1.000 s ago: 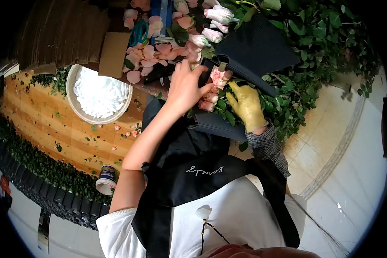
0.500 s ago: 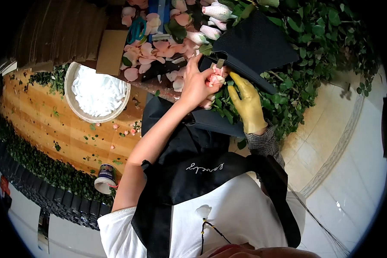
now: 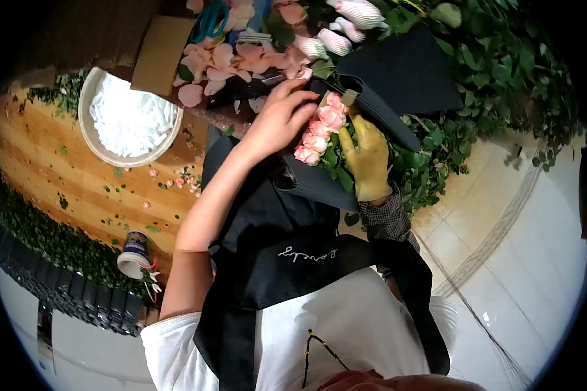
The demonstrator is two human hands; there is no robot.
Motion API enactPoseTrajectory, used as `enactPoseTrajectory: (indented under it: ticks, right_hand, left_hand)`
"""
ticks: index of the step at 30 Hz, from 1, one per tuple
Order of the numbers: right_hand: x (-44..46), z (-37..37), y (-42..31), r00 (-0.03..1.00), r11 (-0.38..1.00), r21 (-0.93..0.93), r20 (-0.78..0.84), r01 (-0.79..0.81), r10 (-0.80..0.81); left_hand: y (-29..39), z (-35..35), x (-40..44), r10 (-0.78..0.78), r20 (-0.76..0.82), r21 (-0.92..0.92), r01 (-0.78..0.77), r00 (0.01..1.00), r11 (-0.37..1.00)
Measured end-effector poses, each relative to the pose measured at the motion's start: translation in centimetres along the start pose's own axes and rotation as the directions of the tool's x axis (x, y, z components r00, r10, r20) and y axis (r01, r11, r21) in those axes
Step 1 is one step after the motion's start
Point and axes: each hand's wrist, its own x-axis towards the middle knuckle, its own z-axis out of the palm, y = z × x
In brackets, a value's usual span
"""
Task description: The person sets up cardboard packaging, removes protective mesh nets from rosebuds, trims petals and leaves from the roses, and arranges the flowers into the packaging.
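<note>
Right, the row of pale pink, ruffled roses (image 3: 319, 130) lies at the top centre of the view, between the hands, slanting from seven o'clock up to one o'clock, with green leaves (image 3: 336, 171) along its right flank. At its nine o'clock is the bare left hand (image 3: 282, 117), palm down, fingers spread and loosely bent, with thumb and fingertips close to the blooms but no flower pinched between them. At four o'clock is the right hand in a yellow glove (image 3: 368, 159), its thumb and forefinger parted among the leaves right by the roses; whether it grips a stem, I can't tell.

Two o'clock of the flowers brings a black textured sheet (image 3: 404, 75), and six o'clock a dark, flat folded piece (image 3: 319, 186). Loose pink petals (image 3: 222, 58) are strewn at eleven o'clock, near some teal looped handles (image 3: 209, 23). White mesh-wrapped buds (image 3: 334, 42) sit at twelve. Well apart, around nine o'clock, stands a round pale tub (image 3: 85, 116) full of small white pieces (image 3: 132, 124).
</note>
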Motion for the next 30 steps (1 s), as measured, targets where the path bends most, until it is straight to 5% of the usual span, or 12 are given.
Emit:
enactPoseTrajectory:
  ticks: [2,7,10,19,25,27,30]
  right_hand:
    - [0.2,0.3,0.2,0.999,1.0,-0.002,0.037,-0.018,0.018]
    - [0.1,1.0,0.7,0.998,0.998,-0.058,0.06,-0.006,0.009]
    - [-0.1,1.5,1.1,0.998,0.996,-0.064,0.025,0.057,-0.056]
    - [0.3,1.4,0.6,0.994,0.993,-0.064,0.054,0.095,-0.092]
    - [0.5,0.9,0.0,0.991,0.99,-0.069,-0.051,0.124,-0.127]
    - [0.0,1.0,0.8,0.996,0.995,-0.07,0.061,0.07,-0.066]
    - [-0.6,1.5,1.1,0.998,0.988,-0.139,-0.018,0.06,-0.063]
  left_hand:
    - [-0.3,-0.8,-0.1,0.077,-0.12,0.085,-0.067,0.99,0.994]
    - [-0.7,0.8,0.4,-0.034,-0.115,-0.041,0.029,0.993,0.999]
    - [-0.2,1.2,0.7,0.116,-0.144,0.061,-0.108,0.983,0.992]
    - [-0.4,3.3,0.7,0.056,-0.228,-0.093,-0.079,0.972,0.993]
    - [-0.6,3.1,0.5,0.094,-0.242,0.013,-0.094,0.966,0.995]
    - [-0.2,1.0,-0.1,-0.031,-0.207,0.078,0.048,0.978,0.996]
    - [1.7,-2.1,-0.6,-0.066,-0.234,0.33,0.143,0.97,0.933]
